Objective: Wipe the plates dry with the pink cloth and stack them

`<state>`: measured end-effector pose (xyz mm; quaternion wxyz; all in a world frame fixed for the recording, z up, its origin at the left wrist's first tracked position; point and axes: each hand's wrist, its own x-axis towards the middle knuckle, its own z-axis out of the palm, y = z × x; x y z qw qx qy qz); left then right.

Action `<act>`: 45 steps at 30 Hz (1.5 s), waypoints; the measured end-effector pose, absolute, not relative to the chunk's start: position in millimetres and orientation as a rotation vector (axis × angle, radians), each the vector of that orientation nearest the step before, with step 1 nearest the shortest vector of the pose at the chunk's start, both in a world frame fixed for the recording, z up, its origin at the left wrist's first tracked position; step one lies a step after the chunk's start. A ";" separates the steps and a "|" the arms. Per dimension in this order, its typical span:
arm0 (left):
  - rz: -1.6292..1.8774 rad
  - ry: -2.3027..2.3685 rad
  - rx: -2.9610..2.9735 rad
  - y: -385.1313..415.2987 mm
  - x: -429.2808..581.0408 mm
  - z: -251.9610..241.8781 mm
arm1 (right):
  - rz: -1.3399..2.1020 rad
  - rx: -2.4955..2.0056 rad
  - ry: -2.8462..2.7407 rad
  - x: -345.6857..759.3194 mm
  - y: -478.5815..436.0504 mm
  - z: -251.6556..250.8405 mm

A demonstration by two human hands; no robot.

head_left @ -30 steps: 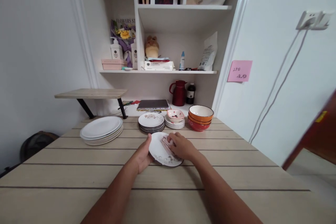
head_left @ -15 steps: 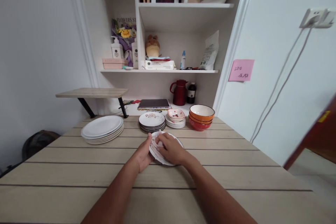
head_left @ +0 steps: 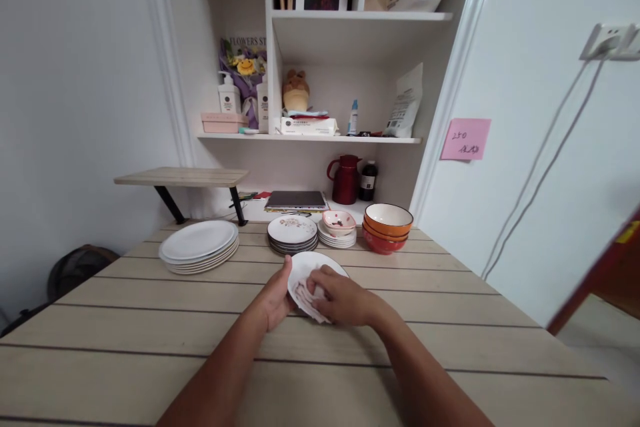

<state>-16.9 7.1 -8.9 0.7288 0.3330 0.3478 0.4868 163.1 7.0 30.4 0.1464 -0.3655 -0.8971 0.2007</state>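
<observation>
A small white plate is held tilted just above the wooden table, in the middle of the view. My left hand grips its left rim, thumb on top. My right hand is closed on a crumpled pinkish-white cloth and presses it against the plate's near face. Both forearms reach in from the bottom edge.
Behind the hands stand a stack of large white plates, a stack of patterned plates, small saucers with a pink bowl on top, and stacked orange bowls. White shelves with a red jug rise beyond the table's far edge.
My right hand with the cloth has slid from the plate's upper right across to its lower left part. The left hand keeps its grip on the rim.
</observation>
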 end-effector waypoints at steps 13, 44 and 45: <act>1.087 0.711 0.789 2.9 -16.7 -6.2 | 0.427 -1.345 -2.301 155.8 32.7 12.9; 1.443 0.873 0.985 16.4 -47.1 -5.8 | 2.145 -0.754 -0.436 152.8 9.5 -9.5; 1.510 0.933 1.064 20.8 -49.4 -8.4 | 2.119 -0.737 -0.440 152.8 8.5 -10.6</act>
